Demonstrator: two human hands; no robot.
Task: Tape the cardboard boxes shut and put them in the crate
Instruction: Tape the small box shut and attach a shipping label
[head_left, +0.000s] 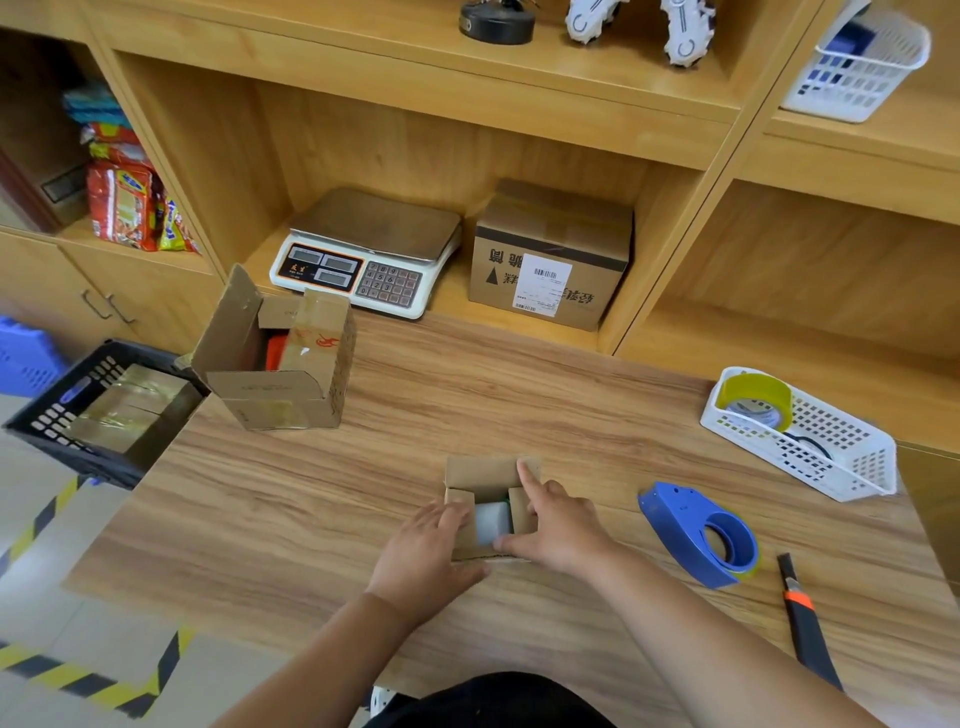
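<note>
- Left hand (421, 551), right hand (561, 525): fingers extended, pressing side flaps of small cardboard box (485, 475) (untaped) on tabletop (467, 395)
- Black crate (52, 415): beside tabletop's left edge, holding taped box (130, 410)

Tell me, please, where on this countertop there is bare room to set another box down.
Bare wood lies between the large open box and the white basket, beyond the small box; also near-left, beside the left hand. Right side is crowded: tape dispenser, knife.
</note>
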